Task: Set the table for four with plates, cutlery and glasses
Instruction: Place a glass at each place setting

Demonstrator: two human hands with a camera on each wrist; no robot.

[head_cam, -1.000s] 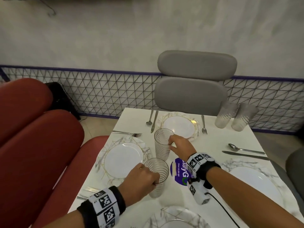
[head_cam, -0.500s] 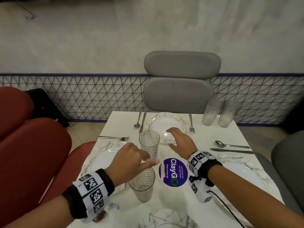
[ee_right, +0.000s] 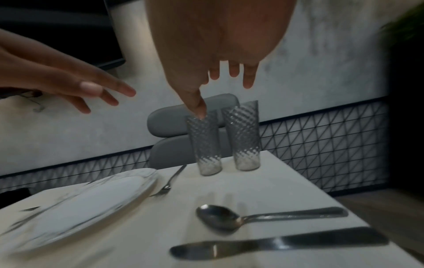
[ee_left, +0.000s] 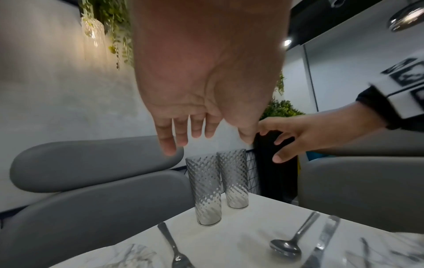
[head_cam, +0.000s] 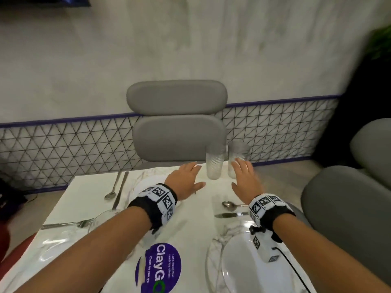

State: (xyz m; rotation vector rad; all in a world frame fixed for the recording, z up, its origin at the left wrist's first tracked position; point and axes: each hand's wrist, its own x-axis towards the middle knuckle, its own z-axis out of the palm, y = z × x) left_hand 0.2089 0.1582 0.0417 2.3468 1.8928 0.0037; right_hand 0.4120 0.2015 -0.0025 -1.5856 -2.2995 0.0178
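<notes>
1. Table (head_cam: pixel 190 220), white, fills the lower half of the head view, with a purple round sticker (head_cam: pixel 158 269) at 6 o'clock.
2. Two patterned glasses, the left glass (head_cam: pixel 214 163) and the right glass (head_cam: pixel 238 157), stand upright and just beside each other at the table's 1 o'clock corner, not yet at any place setting.
3. The left hand (head_cam: pixel 186 180) hovers with straight, spread fingers, holding nothing, just at 9 o'clock of the left glass.
4. The right hand (head_cam: pixel 245 180) is also spread wide and empty, at the right glass; motion blur hides whether the fingertips touch it.
5. Done so far, as far as can be seen: the far plate (head_cam: pixel 146 182) at 12 o'clock lies partly under the left wrist, with a spoon and knife pair (head_cam: pixel 116 187) at its 9 o'clock and a fork (ee_right: pixel 167 183) on its other side.
6. The right plate (head_cam: pixel 239 263) at 4 o'clock has a spoon (head_cam: pixel 229 205) and a knife (head_cam: pixel 227 215) beside it.
7. At 8 o'clock lie a fork (head_cam: pixel 65 224) and the rim of a third glass (head_cam: pixel 101 218), both blurred; a plate there shows only faintly.
8. The near setting at 6 o'clock is out of view, so its state cannot be told.
9. Judgement: plates and cutlery seem largely laid. What is left is carrying these two glasses to the settings that lack one, probably the far and right places.
</notes>
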